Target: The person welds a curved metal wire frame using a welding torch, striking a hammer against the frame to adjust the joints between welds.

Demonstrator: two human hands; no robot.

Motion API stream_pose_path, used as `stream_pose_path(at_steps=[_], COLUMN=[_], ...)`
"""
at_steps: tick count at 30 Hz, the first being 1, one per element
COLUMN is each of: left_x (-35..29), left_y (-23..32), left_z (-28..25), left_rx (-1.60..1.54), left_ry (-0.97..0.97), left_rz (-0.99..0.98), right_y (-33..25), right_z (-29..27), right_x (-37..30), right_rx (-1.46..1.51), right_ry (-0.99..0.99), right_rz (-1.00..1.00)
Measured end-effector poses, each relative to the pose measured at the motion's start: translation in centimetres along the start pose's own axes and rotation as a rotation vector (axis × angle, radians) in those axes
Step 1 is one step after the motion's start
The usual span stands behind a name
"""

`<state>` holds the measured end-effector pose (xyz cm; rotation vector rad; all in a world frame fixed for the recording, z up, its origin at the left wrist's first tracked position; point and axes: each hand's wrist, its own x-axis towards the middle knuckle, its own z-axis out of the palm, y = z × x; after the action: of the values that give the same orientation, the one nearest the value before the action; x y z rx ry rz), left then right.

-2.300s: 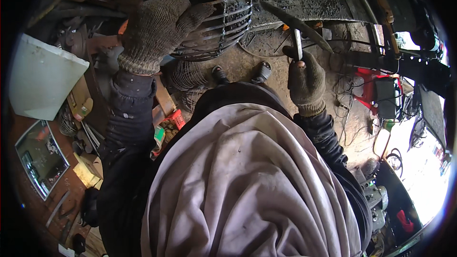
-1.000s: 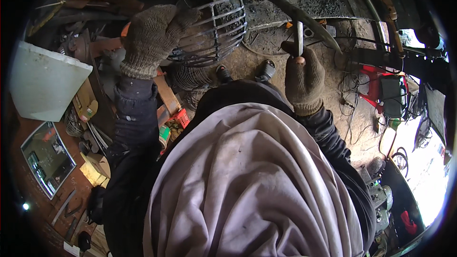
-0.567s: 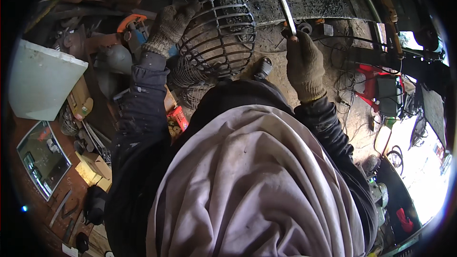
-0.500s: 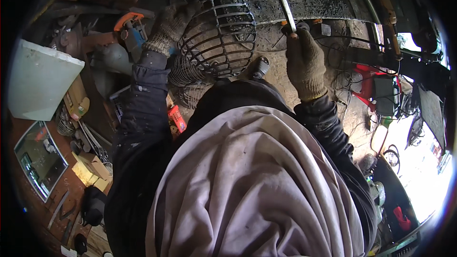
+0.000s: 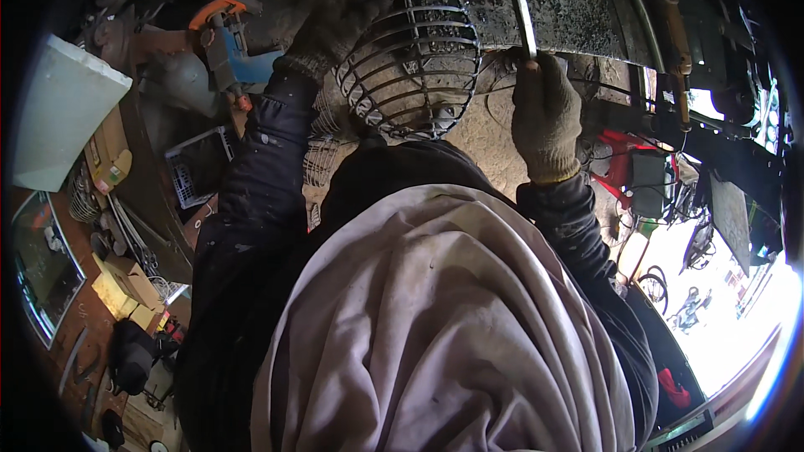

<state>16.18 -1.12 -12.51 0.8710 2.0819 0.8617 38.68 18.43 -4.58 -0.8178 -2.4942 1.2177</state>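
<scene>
A basket-shaped cage of curved metal bars (image 5: pixel 416 53) hangs or stands in front of me, below the far bench. Its upper left rim is in the grip of my left hand (image 5: pixel 325 33), in a knit work glove; those fingers are dark and partly hidden in shadow. My right hand (image 5: pixel 546 117), gloved too, is closed round the lower handle of a chipping hammer (image 5: pixel 526 21). The hammer points away from me, its long dark head over the bench edge, to the right of the cage and apart from it.
The dark bench (image 5: pixel 578 29) is littered with black debris, with metal rods at its back. Left are a blue and orange clamp-like tool (image 5: pixel 230 50), a grey plastic crate (image 5: pixel 197 163) and a pale panel (image 5: pixel 67 113). A red and black machine (image 5: pixel 636 167) and cables lie right.
The view has shifted, with much of the surroundings sliding left. The cage and the hammer appear slightly farther right in the picture. Both hands keep their holds.
</scene>
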Motion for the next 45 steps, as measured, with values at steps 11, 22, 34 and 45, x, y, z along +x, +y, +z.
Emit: stream_pose_path(at_steps=[11, 22, 34, 45], left_x=[2.2, 1.0, -3.5, -6.8], left_y=[-7.3, -4.6, -0.3, -0.5], left_z=[3.1, 1.8, 1.5, -0.7], left_rx=[-0.169, 0.078, -0.387, 0.317], left_ry=[0.352, 0.225, 0.313, 0.767], left_rz=[0.378, 0.328, 0.291, 0.357], right_y=[1.5, -0.3, 2.7, 5.4], right_z=[1.2, 0.7, -0.8, -0.7], right_x=[0.6, 0.0, 0.2, -1.8], right_rx=[-0.151, -0.018, 0.665, 0.739], right_ry=[-0.069, -0.079, 0.048, 0.095], right_rz=[-0.164, 0.084, 0.344, 0.465])
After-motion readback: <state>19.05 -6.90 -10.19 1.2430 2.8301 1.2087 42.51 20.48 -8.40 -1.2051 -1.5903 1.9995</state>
